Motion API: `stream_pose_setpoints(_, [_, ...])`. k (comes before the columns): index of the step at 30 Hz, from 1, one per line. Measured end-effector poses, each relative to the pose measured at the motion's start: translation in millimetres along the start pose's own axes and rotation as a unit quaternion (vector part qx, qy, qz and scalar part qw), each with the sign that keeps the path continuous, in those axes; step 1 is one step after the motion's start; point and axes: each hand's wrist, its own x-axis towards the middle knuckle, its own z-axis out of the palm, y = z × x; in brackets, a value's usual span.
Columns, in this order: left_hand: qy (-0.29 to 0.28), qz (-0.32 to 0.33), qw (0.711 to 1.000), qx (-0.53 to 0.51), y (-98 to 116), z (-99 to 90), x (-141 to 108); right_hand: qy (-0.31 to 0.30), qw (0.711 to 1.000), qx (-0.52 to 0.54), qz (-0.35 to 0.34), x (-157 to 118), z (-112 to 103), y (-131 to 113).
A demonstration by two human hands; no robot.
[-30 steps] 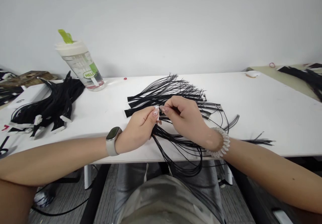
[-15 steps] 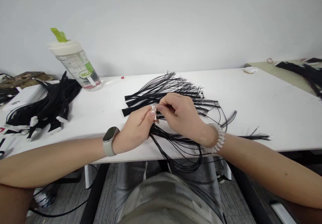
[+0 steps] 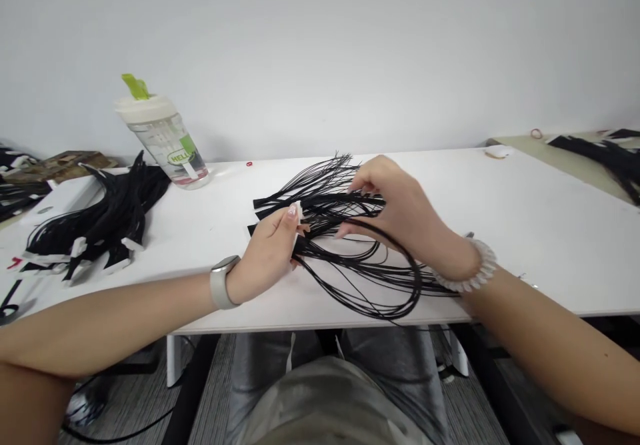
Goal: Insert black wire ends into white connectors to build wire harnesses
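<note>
1. The black wire bundle (image 3: 316, 250) lies over the near part of the white surface (image 3: 540, 231), its left end at the left hand and its strands sweeping rightward in a loop near the front edge
2. It looks light and limp, with thin, springy strands that likely splay, tangle and slide over one another; the smooth coating may be slightly slippery
3. The small white connector (image 3: 299, 211) looks stiff and is probably the surest hold, pinched by its flat sides; tugging single strands could strain the joints
4. The left hand (image 3: 270, 245) is clamped on the white connector, thumb on top, with the wires emerging beside its fingers
5. The right hand (image 3: 407, 208) is curled with thumb and fingertips apart, dark strands passing through the gap; whether it presses on any, I cannot tell
6. Half a second ago both hands' fingertips met at the white connector; now the right hand is away to the right, and the loop, which hung past the front edge, sits higher over the surface
</note>
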Motion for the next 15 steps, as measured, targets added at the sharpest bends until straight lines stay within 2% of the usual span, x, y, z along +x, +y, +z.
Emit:
stream_pose_setpoints(1, [-0.001, 0.0, 1.0, -0.002, 0.0, 0.1, 0.3, -0.002, 1.0, -0.007, 0.001, 0.2, -6.3, -1.7])
stream_pose_setpoints(3, [-0.001, -0.001, 1.0, -0.005, 0.6, 0.2, 0.5, -0.059, 0.998, -0.022, 0.024, -0.7, -18.2, -3.7])
stream_pose_setpoints(5, [0.003, -0.001, 1.0, 0.002, 1.8, 0.0, 0.4, -0.166, 0.984, -0.033, 0.053, -3.2, -27.4, -2.8])
stream_pose_setpoints(7, [0.007, -0.001, 1.0, 0.013, 3.5, 0.0, 0.1, -0.275, 0.957, -0.035, 0.078, -6.4, -32.5, -0.4])
stream_pose_setpoints(9, [0.008, -0.001, 1.0, 0.018, 5.7, 0.4, -0.9, -0.346, 0.933, -0.02, 0.099, -8.7, -33.1, 0.2])
stream_pose_setpoints(12, [0.02, 0.004, 0.999, 0.025, 9.0, 2.3, -3.7, -0.4, 0.909, 0.06, 0.101, -7.6, -26.3, -4.8])
stream_pose_setpoints(15, [0.035, 0.03, 0.998, 0.045, 11.0, 5.1, -6.6, -0.402, 0.906, 0.117, 0.062, -3.3, -10.6, -11.8])
